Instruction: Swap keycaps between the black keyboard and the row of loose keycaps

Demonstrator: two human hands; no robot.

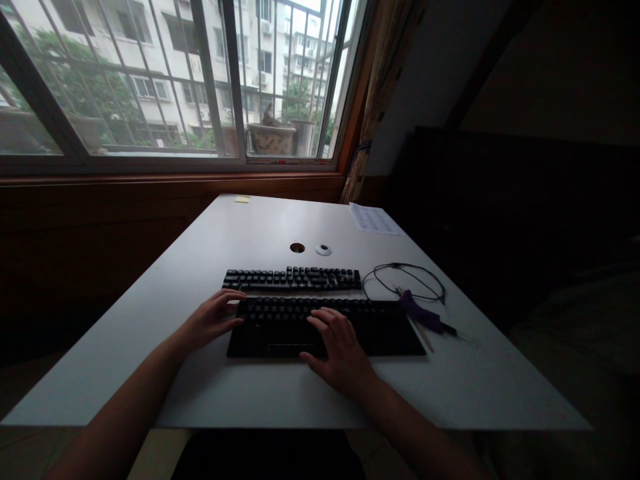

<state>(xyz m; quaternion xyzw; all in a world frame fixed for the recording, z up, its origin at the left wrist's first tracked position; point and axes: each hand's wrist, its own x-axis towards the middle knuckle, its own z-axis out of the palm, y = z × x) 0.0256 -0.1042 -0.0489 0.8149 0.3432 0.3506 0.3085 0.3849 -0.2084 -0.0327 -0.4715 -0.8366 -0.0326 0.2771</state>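
Note:
A black keyboard point(390, 337) with a wide, glossy front part lies on the white table. Raised keys show on its left side; the right side looks flatter and dark. My left hand point(215, 315) is at the keyboard's left edge, fingertips by the back corner and thumb lower down, with a gap between them. Over the middle of the keyboard is my right hand point(340, 343), its fingers stretched forward and thumb apart. Nothing shows in either hand, though the right fingertips' undersides are hidden. Just behind the keyboard, rows of black keycaps point(295, 279) sit close together.
On the right lie a looped black cable point(443, 287), a purple-wrapped item point(420, 313) with wires and a thin stick point(425, 337). Farther back are a round table hole point(297, 248), its white cover point(323, 250), printed paper point(375, 219) and yellow notes point(243, 199).

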